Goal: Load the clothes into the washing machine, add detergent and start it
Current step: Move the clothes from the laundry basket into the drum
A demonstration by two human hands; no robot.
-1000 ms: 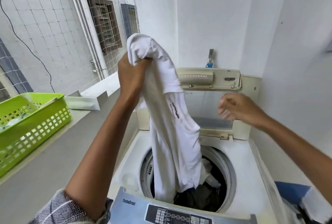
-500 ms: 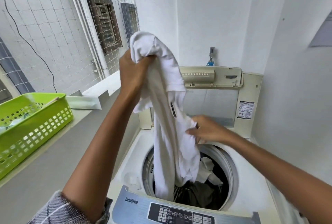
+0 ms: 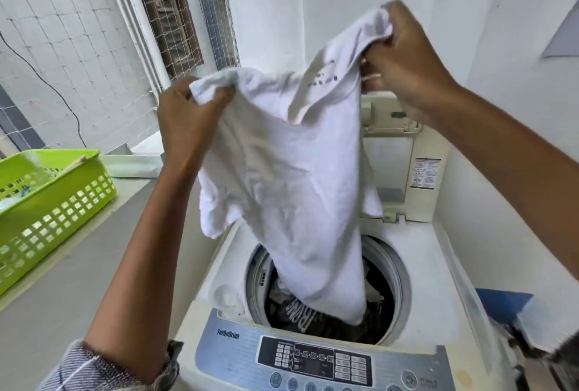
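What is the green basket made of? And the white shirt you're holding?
The green basket looks like hard moulded plastic: glossy, with neat square holes in its wall. The white shirt seems soft knitted cloth, probably cotton: matte, it folds and droops between the left hand and right hand.

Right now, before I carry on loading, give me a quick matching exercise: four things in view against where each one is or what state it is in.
Things:
1. white shirt
2. green basket
3. washer lid
4. dark clothes

States:
A. raised open at the back
B. lying in the drum
C. on the ledge to the left
D. held up by both hands, lower end hanging into the drum

Pairs: 1-D, 2-C, 3-A, 4-B
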